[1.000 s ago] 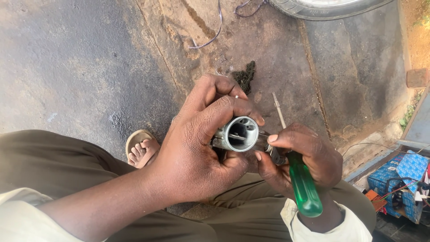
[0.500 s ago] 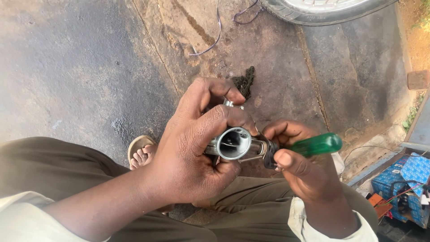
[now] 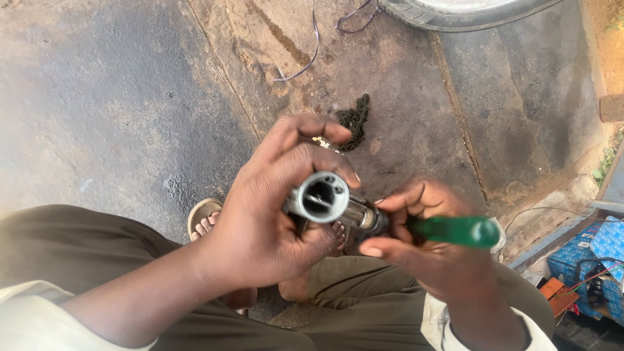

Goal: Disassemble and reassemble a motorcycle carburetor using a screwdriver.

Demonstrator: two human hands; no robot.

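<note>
My left hand (image 3: 273, 208) grips a small metal engine part (image 3: 328, 198) with a round open bore facing up at me. My right hand (image 3: 429, 244) holds a green-handled screwdriver (image 3: 455, 231) lying level, its handle pointing right and its tip hidden against the side of the metal part. Both hands meet in front of my knees, above my sandalled foot (image 3: 205, 221).
A dark greasy chain (image 3: 354, 120) lies on the stained concrete just beyond my hands. A tyre (image 3: 455, 13) sits at the top edge with loose thin wires (image 3: 312, 45) beside it. Blue boxes (image 3: 595, 257) and cables fill a tray at the lower right.
The screwdriver has swung from upright, shaft pointing up, to lying level against the side of the metal part. My left hand has turned the part a little and kept its grip.
</note>
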